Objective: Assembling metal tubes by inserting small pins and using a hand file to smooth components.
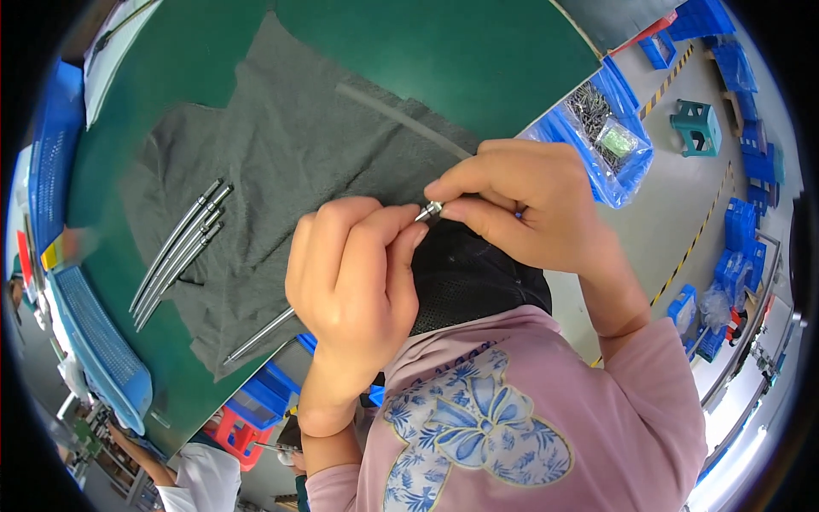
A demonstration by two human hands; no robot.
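Observation:
A slim, shiny metal rod (260,335) runs under my left hand (348,277), and its far end shows between the fingertips. The left fingers are curled and pinched round it. At that end, the thumb and forefinger of my right hand (533,205) pinch a small metal fitting (434,207). Fitting and rod end meet, but whether they are joined I cannot tell. To the left, several similar metal rods (177,254) lie side by side on a dark grey cloth (281,128), their stepped ends pointing away from me.
The cloth covers part of a green table (409,43). A blue, plastic-lined bin (627,181) of small metal parts stands at the right edge. Blue baskets (101,337) line the left edge. Beyond are a green stool (697,128) and another person's white sleeve (205,478).

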